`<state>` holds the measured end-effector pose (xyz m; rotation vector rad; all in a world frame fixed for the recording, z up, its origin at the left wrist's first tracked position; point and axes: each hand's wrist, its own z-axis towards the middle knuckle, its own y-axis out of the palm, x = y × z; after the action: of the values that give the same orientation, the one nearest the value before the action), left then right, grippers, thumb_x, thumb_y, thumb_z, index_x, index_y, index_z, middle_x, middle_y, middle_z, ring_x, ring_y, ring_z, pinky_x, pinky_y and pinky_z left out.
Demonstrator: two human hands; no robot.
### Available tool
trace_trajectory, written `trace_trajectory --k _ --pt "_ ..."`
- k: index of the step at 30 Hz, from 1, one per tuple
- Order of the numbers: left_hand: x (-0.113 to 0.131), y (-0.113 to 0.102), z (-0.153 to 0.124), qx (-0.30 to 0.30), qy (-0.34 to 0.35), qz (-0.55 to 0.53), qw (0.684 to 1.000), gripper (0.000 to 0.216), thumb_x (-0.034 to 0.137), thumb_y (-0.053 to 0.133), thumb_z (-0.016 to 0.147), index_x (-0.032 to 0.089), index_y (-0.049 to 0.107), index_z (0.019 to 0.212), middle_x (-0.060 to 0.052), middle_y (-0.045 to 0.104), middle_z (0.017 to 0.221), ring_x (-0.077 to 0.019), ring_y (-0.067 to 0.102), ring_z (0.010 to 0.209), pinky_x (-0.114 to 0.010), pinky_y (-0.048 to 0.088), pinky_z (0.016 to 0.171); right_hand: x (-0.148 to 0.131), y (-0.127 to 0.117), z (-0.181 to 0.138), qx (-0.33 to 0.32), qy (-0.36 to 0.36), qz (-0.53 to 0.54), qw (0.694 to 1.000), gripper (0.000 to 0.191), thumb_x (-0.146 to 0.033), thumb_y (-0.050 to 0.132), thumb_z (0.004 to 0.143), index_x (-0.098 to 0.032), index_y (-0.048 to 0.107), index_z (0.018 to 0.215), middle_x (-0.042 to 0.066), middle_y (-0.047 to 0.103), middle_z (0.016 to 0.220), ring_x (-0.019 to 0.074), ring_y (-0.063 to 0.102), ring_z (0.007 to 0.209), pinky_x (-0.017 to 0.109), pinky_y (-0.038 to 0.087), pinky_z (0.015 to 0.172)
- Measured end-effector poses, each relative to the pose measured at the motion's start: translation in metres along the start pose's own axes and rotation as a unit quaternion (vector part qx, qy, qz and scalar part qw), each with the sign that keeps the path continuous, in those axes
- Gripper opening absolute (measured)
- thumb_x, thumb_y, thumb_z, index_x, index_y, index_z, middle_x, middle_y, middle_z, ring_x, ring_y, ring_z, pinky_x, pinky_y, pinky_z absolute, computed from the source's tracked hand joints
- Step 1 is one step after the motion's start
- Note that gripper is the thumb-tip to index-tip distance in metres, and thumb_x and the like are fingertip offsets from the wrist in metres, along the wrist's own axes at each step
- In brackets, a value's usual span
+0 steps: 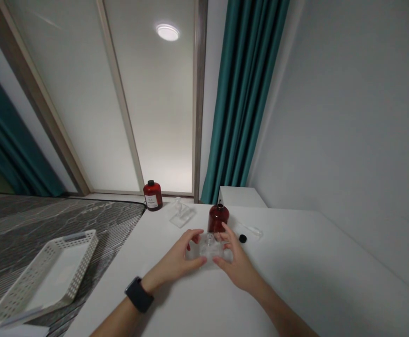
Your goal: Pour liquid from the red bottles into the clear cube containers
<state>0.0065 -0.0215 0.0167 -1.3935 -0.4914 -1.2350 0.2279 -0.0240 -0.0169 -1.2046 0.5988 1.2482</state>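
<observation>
A small clear container (209, 250) with a rounded top stands close in front of me, with see-through flat parts spreading to either side. My left hand (179, 255) curves round its left side, thumb in front and fingers behind. From the right, my right hand (237, 262) grips it in the same way. Directly behind it is a dark red bottle (218, 217) with its neck uncapped. A black cap (242, 238) lies to the right of that bottle, near a clear dropper-like piece (255, 230). Fingers and transparency hide the container's exact shape.
Far left on the white table (295, 281) stands a capped red bottle (152, 196) with a white label. Beside it sits a clear angular piece (181, 214). A white perforated basket (46, 276) rests on a lower grey surface at left. A white box (242, 195) is behind the table.
</observation>
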Motion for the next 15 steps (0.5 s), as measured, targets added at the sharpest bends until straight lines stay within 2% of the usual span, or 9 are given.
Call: trace_trajectory --k 2,5,8,10,12,15 --pt "-0.001 0.0 0.0 -0.016 0.005 0.025 1.0 0.06 0.026 0.071 0.077 0.02 0.049 0.132 -0.01 0.061 0.121 -0.0271 0.057 0.11 -0.039 0.047 0.089 0.004 0.0 -0.002 -0.015 -0.009 -0.031 0.999 0.086 -0.02 0.066 0.081 -0.029 0.021 0.154 0.01 0.057 0.134 0.0267 0.056 0.12 0.049 0.047 0.101" --pt "-0.006 0.002 0.001 -0.024 0.013 0.031 0.999 0.058 0.024 0.07 0.076 0.019 0.049 0.13 -0.009 0.061 0.119 -0.026 0.058 0.108 -0.039 0.047 0.09 0.008 -0.008 -0.001 -0.025 -0.071 -0.096 0.993 0.074 -0.026 0.061 0.088 -0.026 0.025 0.153 0.011 0.057 0.133 0.0273 0.056 0.119 0.049 0.044 0.105" --pt "-0.011 0.004 0.001 -0.02 0.02 0.036 0.999 0.056 0.021 0.069 0.076 0.019 0.049 0.129 -0.008 0.061 0.118 -0.025 0.058 0.108 -0.039 0.048 0.09 0.016 -0.028 0.007 0.036 -0.125 -0.145 0.981 0.055 -0.027 0.046 0.097 -0.024 0.032 0.149 0.011 0.062 0.121 0.0248 0.06 0.107 0.045 0.048 0.099" --pt "-0.013 0.005 0.001 -0.022 0.021 0.043 0.999 0.057 0.018 0.069 0.075 0.02 0.05 0.128 -0.008 0.06 0.118 -0.025 0.058 0.108 -0.039 0.048 0.091 0.026 -0.047 0.016 0.1 -0.121 -0.19 0.969 0.044 -0.027 0.043 0.097 -0.022 0.042 0.14 0.01 0.064 0.11 0.0242 0.061 0.1 0.042 0.05 0.093" --pt "-0.015 0.006 0.0 -0.023 0.025 0.046 0.998 0.058 0.017 0.069 0.074 0.02 0.05 0.128 -0.007 0.06 0.117 -0.0251 0.058 0.108 -0.039 0.048 0.091 0.043 -0.068 0.025 0.145 -0.089 -0.275 0.946 0.03 -0.028 0.046 0.093 -0.022 0.055 0.121 0.008 0.065 0.102 0.0244 0.061 0.097 0.042 0.05 0.092" --pt "-0.016 0.008 -0.001 -0.019 0.036 0.048 0.998 0.058 0.016 0.069 0.073 0.021 0.05 0.128 -0.007 0.061 0.117 -0.0253 0.058 0.108 -0.04 0.049 0.092 0.071 -0.096 0.032 0.181 -0.044 -0.313 0.931 0.027 -0.027 0.05 0.087 -0.018 0.058 0.111 0.012 0.064 0.103 0.0292 0.06 0.1 0.048 0.047 0.093"
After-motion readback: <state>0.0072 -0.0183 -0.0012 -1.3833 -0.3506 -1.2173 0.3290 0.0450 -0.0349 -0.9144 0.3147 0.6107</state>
